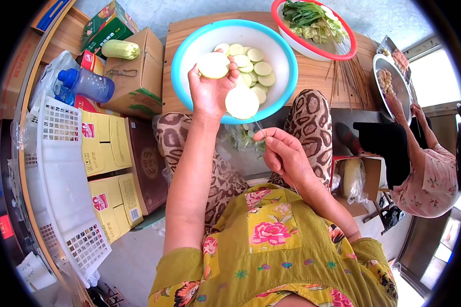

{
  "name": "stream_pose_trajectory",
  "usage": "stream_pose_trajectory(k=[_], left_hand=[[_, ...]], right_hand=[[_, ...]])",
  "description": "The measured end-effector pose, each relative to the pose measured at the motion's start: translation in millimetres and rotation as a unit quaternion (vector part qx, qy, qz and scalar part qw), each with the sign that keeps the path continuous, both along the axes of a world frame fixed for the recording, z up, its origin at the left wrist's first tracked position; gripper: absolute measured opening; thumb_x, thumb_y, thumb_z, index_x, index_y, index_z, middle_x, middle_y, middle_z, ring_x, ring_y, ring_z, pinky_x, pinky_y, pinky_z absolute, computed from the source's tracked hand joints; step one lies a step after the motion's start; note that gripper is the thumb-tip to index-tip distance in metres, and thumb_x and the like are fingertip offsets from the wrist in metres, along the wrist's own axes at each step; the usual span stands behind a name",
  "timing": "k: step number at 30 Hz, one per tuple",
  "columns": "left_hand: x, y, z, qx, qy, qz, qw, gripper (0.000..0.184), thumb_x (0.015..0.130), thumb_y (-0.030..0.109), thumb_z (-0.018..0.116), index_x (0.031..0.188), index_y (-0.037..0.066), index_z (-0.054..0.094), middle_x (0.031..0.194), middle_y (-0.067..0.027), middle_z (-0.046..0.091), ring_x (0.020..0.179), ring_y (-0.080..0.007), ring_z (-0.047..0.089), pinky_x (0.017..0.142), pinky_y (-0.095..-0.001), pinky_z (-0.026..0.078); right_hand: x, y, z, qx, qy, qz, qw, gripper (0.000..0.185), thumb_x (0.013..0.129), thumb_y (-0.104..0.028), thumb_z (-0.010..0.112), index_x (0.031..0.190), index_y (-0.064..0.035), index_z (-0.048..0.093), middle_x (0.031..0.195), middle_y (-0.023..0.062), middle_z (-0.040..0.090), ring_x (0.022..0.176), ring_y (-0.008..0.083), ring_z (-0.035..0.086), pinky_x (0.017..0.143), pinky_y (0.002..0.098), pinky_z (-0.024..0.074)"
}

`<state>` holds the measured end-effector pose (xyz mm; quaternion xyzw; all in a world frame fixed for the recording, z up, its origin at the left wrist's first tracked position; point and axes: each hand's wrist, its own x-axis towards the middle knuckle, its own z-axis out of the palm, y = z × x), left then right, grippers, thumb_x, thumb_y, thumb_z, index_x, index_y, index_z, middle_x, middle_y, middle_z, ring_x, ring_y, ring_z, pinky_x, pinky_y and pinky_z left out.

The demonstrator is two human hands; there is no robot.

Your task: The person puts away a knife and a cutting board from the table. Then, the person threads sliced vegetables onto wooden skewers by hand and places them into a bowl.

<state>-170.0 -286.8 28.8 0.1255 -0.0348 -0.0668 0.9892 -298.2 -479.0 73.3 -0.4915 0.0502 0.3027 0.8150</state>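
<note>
My left hand [210, 96] is raised over a white basin with a blue rim [182, 66], its fingers closed around a round pale-green squash slice [213, 65]. Just below those fingers, a second squash slice [242, 103] sits at the upper end of a thin skewer [258, 124]. The skewer is pinched between the thumb and fingers of my right hand [281, 148], in front of the basin. How far the skewer goes into that slice is hidden. Inside the basin lie several more cut slices [262, 68].
A red-rimmed basin [350, 51] of leafy greens stands behind loose skewers [350, 82] on the wooden table [189, 24]. At right, another person's hands [394, 105] are at a metal bowl [405, 87]. Boxes, a whole squash [120, 49] and a blue bottle [90, 84] are left.
</note>
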Motion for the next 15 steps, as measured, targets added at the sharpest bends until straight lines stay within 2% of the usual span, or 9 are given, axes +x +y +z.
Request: stream_pose_trajectory(k=[5, 10, 14, 15], left_hand=[[-5.1, -7.2, -1.9, 0.032, 0.008, -0.001, 0.999, 0.051, 0.09, 0.035, 0.038, 0.12, -0.004, 0.049, 0.107, -0.0213, 0.055, 0.091, -0.0282, 0.054, 0.085, -0.037, 0.048], [0.5, -0.5, -6.8, -0.056, -0.017, -0.009, 0.998, 0.05, 0.089, 0.032, 0.042, 0.12, -0.006, 0.048, 0.109, -0.0228, 0.052, 0.093, -0.0291, 0.052, 0.086, -0.0373, 0.047], [0.9, 0.9, -4.6, -0.077, -0.01, 0.004, 0.997, 0.049, 0.088, 0.03, 0.044, 0.12, -0.007, 0.047, 0.108, -0.0239, 0.052, 0.092, -0.0293, 0.052, 0.086, -0.0376, 0.047], [1.3, 0.6, -4.0, -0.072, 0.007, 0.006, 0.997, 0.049, 0.088, 0.033, 0.042, 0.118, -0.006, 0.049, 0.105, -0.0233, 0.054, 0.091, -0.0296, 0.054, 0.084, -0.0375, 0.048]], right_hand=[[3.8, 2.0, -2.1, 0.003, -0.023, -0.008, 1.0, 0.021, 0.098, -0.013, 0.044, 0.108, 0.0008, 0.056, 0.051, -0.0036, 0.039, 0.043, 0.0051, 0.031, 0.042, 0.0196, 0.025], [-1.3, -1.1, -8.0, -0.006, -0.024, 0.007, 1.0, 0.021, 0.098, -0.013, 0.044, 0.108, 0.0008, 0.056, 0.052, -0.0035, 0.04, 0.043, 0.005, 0.031, 0.043, 0.0195, 0.0253], [-5.0, -3.7, -6.9, -0.009, -0.03, 0.011, 0.999, 0.02, 0.098, -0.012, 0.044, 0.108, 0.0009, 0.056, 0.052, -0.0035, 0.04, 0.044, 0.0049, 0.032, 0.043, 0.0195, 0.0251], [-5.3, -4.0, -4.6, -0.011, -0.027, 0.01, 1.0, 0.02, 0.098, -0.012, 0.044, 0.108, 0.0008, 0.056, 0.052, -0.0035, 0.04, 0.044, 0.0048, 0.032, 0.043, 0.0195, 0.0251]])
